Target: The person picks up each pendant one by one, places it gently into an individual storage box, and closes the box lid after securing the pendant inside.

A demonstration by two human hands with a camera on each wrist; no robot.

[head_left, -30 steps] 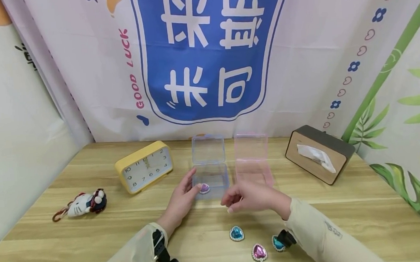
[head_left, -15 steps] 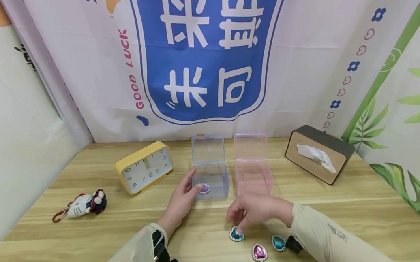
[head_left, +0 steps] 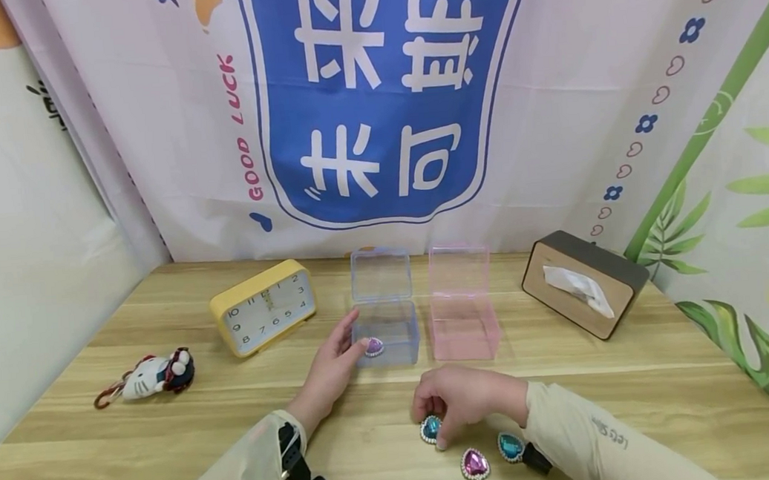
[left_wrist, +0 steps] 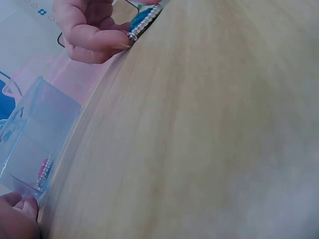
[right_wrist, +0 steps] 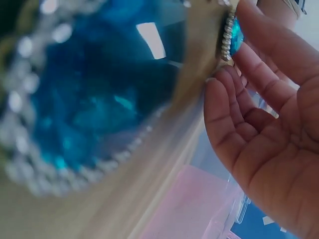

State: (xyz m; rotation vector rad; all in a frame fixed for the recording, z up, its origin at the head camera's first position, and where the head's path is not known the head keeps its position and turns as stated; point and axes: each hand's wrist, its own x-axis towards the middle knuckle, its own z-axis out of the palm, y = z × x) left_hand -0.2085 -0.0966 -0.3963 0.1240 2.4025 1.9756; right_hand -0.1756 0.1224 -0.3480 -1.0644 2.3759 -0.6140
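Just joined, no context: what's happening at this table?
A person is handling heart-shaped gems at a wooden table. The right hand pinches a blue gem lying on the table. The left hand touches the front corner of an open clear box, which holds a pink gem. An open pink box beside it looks empty. A second pink gem and a second blue gem lie loose near the right wrist.

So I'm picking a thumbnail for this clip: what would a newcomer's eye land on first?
Probably the right hand at the table's near edge, fingers curled round a blue heart gem, with a pink heart gem beside it. Next, the left hand touching the clear blue box, which holds a pink gem. Behind hangs a big blue banner.
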